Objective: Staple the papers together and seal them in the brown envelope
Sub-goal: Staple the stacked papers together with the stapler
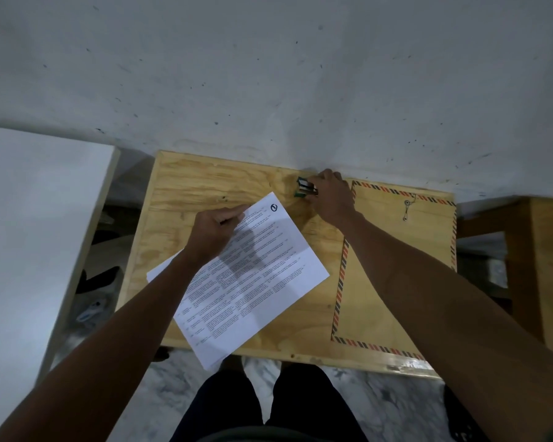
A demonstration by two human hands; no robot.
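Observation:
A stack of white printed papers point(256, 275) lies tilted across the middle of the small plywood table point(205, 183), one corner hanging over the near edge. My left hand point(216, 231) rests on the stack's upper left edge with the index finger stretched out along it. At the far edge of the table my right hand point(331, 196) is closed around a small green and silver stapler point(304, 187). The brown envelope point(396, 266) with red and black striped borders and a string clasp lies flat on the right side, partly under my right forearm.
A grey wall rises right behind the table. A white board point(29, 234) stands to the left and a wooden stool point(543, 266) to the right. Dark shoes and clutter lie on the floor at the left. My legs show below the near edge.

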